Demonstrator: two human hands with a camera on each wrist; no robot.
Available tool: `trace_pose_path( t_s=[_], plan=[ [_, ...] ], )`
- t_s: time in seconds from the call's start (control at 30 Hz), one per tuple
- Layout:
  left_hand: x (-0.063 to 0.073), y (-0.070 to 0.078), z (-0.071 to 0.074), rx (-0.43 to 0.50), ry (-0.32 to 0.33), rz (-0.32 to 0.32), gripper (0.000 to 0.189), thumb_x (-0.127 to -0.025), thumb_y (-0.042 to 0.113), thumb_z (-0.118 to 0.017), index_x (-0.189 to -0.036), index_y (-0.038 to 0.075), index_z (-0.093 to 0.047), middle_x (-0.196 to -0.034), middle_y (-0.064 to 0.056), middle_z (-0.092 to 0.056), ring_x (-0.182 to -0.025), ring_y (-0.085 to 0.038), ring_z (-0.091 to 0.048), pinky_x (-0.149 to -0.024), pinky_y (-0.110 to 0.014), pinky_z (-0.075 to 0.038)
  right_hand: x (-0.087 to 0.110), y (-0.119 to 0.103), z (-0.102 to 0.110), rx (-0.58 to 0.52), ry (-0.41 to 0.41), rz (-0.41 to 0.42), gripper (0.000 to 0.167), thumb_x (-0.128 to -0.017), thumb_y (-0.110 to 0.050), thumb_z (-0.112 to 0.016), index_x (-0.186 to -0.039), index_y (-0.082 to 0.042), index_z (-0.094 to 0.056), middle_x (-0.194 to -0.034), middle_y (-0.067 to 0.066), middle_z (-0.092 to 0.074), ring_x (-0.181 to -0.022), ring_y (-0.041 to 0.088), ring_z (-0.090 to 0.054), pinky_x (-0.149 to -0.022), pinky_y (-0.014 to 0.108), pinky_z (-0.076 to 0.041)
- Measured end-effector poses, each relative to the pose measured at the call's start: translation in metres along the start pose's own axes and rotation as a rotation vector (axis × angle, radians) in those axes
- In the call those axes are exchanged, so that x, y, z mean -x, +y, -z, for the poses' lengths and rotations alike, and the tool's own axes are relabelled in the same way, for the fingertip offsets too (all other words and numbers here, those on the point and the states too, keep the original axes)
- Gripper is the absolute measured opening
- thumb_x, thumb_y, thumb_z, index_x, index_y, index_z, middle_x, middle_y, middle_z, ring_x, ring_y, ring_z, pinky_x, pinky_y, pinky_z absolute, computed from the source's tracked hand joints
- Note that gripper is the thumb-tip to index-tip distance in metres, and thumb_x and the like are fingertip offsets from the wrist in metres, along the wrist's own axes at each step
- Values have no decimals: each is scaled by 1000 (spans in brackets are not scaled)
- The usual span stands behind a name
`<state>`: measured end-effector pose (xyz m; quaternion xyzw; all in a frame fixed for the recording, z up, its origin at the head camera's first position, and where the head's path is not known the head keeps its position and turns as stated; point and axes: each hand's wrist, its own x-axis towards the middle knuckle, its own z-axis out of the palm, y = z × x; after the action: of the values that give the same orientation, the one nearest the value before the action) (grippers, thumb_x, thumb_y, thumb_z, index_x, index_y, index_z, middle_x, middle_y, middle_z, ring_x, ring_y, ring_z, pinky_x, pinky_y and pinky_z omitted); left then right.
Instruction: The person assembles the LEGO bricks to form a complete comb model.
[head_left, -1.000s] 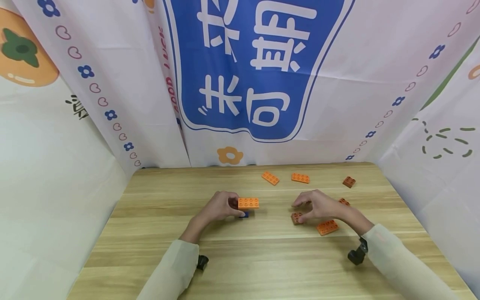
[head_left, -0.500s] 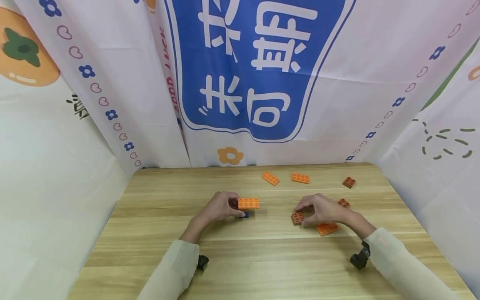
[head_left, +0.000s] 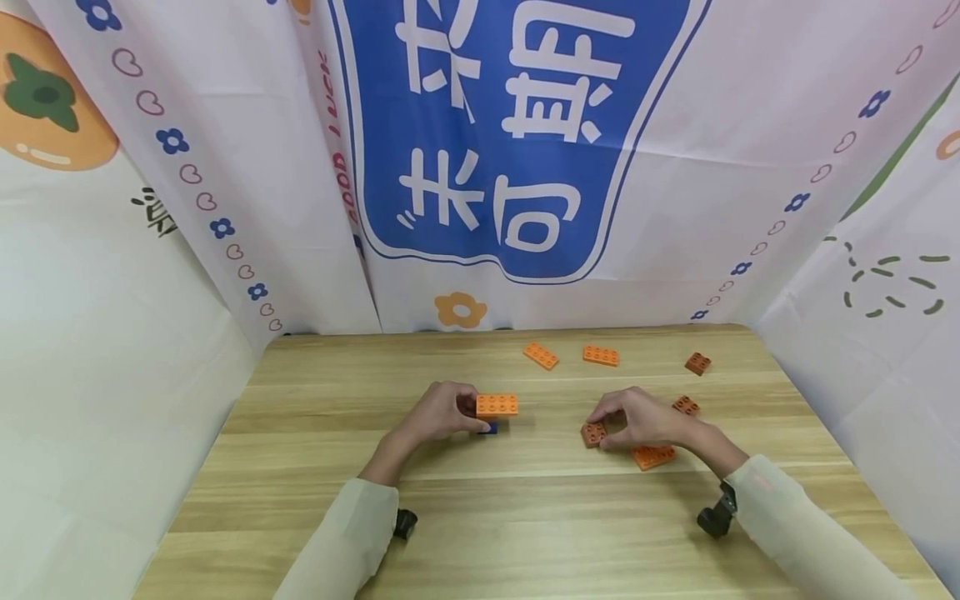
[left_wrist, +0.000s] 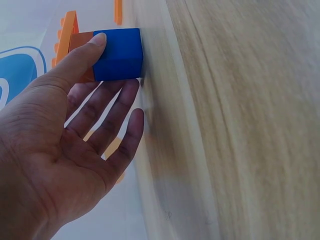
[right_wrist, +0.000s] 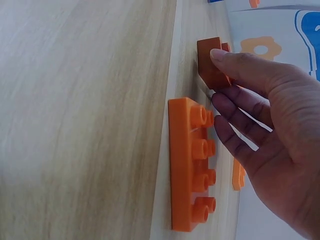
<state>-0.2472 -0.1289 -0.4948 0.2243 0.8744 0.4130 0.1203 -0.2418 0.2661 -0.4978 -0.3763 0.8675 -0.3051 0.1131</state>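
My left hand (head_left: 442, 412) grips a small stack of toy bricks between thumb and fingers. In the left wrist view, the stack has a blue brick (left_wrist: 118, 54) at the bottom, a brown brick (left_wrist: 82, 39) above it and an orange studded plate (left_wrist: 65, 42) on top. The stack stands on the wooden table. To the right, my right hand (head_left: 637, 419) pinches a square brown brick (head_left: 594, 434), thumb on its near side; this brick sits on or just above the tabletop. Close beneath that hand lies an orange eight-stud plate (right_wrist: 182, 165), apart from the fingers.
Behind my right hand lies another brown brick (head_left: 686, 406). Toward the back edge are two orange plates, a slanted plate (head_left: 541, 356) and a straighter plate (head_left: 601, 356), plus a brown brick (head_left: 698, 363) at the right. Printed cloth (head_left: 315, 283) hangs behind the wooden table (head_left: 495, 533).
My right hand's fingers have shifted slightly back and now take hold of the brown brick on both sides. My left hand and its stack have not visibly moved.
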Motion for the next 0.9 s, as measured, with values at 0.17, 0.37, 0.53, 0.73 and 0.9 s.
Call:
trace_pose_path(
  t_s=[0.17, 0.37, 0.53, 0.73, 0.9],
  plan=[
    [0, 0, 0, 7, -5, -2, 21, -85, 16, -92, -96, 12, -75, -93, 4, -77, -84, -9, -69, -81, -32, -60, -2, 0, -1, 2, -14, -7, 33, -88, -19, -89, -119, -16, -79, -114, -8, -74, -107, 12, -69, -94, 36, -58],
    [1, 1, 0, 8, -7, 9, 21, -85, 16, -92, -96, 12, -75, -94, 4, -76, -84, -9, -69, -81, -32, -59, -3, 0, -2, 10, -4, -7, 33, -88, -20, -89, -120, -17, -79, -115, -9, -74, -108, 13, -68, -96, 37, -57],
    [1, 1, 1, 3, -7, 14, 21, -85, 17, -92, -96, 13, -75, -93, 5, -76, -84, -9, -68, -81, -31, -59, -7, -2, -3, 10, 18, 3, 33, -88, -20, -89, -119, -17, -79, -115, -9, -74, -108, 13, -69, -95, 37, -57],
    [1, 1, 1, 6, -10, 15, 21, -85, 17, -91, -97, 12, -75, -93, 4, -76, -84, -9, -69, -80, -31, -59, -14, -7, -4, 9, 41, 18, 31, -90, -20, -87, -119, -16, -79, -113, -8, -75, -102, 10, -69, -90, 34, -59],
    [1, 2, 1, 6, -10, 15, 20, -86, 16, -91, -96, 12, -75, -92, 4, -75, -83, -10, -68, -79, -30, -59, -21, -12, -3, 14, 66, 67, 30, -90, -14, -86, -119, -10, -78, -111, -2, -76, -97, 11, -70, -85, 35, -61]
  ],
)
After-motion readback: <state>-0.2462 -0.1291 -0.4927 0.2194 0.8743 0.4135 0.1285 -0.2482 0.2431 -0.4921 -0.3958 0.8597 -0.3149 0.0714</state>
